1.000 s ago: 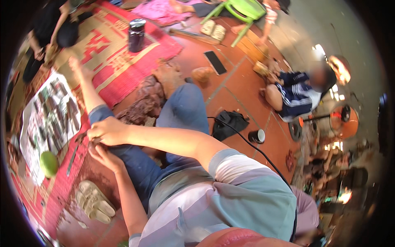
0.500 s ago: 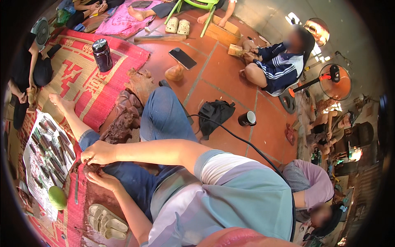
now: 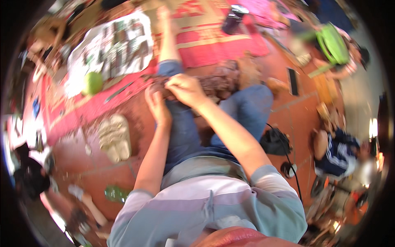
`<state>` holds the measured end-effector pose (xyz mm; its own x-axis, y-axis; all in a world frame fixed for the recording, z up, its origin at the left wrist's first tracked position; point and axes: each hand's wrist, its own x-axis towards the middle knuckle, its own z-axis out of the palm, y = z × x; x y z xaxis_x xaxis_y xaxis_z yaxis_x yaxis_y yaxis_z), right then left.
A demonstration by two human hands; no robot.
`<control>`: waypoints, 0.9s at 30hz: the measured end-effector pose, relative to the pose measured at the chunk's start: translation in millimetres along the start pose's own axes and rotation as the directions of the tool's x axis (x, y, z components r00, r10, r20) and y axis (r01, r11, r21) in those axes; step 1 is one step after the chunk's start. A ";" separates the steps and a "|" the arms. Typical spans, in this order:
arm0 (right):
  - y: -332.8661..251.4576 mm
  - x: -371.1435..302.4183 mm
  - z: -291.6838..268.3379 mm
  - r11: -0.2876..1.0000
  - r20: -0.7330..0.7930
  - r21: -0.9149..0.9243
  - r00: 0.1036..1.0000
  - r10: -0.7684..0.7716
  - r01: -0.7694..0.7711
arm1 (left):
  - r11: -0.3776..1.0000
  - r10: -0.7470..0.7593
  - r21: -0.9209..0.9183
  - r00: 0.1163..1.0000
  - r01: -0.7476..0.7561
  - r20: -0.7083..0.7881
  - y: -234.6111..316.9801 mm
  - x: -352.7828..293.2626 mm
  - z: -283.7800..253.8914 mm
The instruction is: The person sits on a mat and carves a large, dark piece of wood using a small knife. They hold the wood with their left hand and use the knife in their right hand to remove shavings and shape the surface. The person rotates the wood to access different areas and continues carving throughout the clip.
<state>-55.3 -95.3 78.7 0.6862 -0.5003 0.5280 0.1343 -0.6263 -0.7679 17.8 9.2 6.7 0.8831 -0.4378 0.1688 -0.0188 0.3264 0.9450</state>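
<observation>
Both my hands are together at the end of a dark brown carved wood piece [image 3: 212,84] by my outstretched leg. My right hand [image 3: 187,90] is closed, its fingertips pinched near the wood; whatever they hold is hidden and blurred. Against the near side of the same end, my left hand [image 3: 158,108] is curled with its thumb up, its fingers partly hidden. To the left of the hands, a slim dark tool [image 3: 118,92] lies on the red patterned mat [image 3: 61,107]. Beyond it, a white sheet [image 3: 82,55] bears several dark-handled tools, with a green round fruit [image 3: 93,83] at its edge.
Beige sandals [image 3: 114,138] and a green plastic bottle [image 3: 115,193] are on the left-hand tiles. A dark thermos [image 3: 233,19] stands far off. On the right are a phone [image 3: 293,81], black bag [image 3: 275,142], mug [image 3: 288,168], cable and a seated person [image 3: 337,152].
My view has turned sharply, so the mat and tools now appear higher and the seated person lower right. My hands stay together at the wood, though motion blurs the picture.
</observation>
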 end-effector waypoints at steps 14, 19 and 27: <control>6.9 5.7 3.6 0.985 0.060 -0.063 0.985 -0.160 0.163 | 0.998 0.051 0.053 0.990 -0.045 -0.128 2.1 -4.7 -3.6; 11.7 -6.3 4.9 0.995 0.038 -0.086 0.998 -0.052 0.055 | 0.999 0.033 0.043 0.994 -0.029 -0.106 -1.3 -11.7 4.5; -2.1 3.2 -0.3 0.994 0.131 -0.109 0.991 0.013 0.002 | 0.986 -0.106 -0.138 0.989 0.091 -0.105 13.8 -15.2 7.5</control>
<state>-53.6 -95.8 82.1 0.7759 -0.4252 0.4661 0.0568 -0.6887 -0.7228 0.6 14.0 19.3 0.9244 -0.3797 0.0371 0.1268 0.3976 0.9088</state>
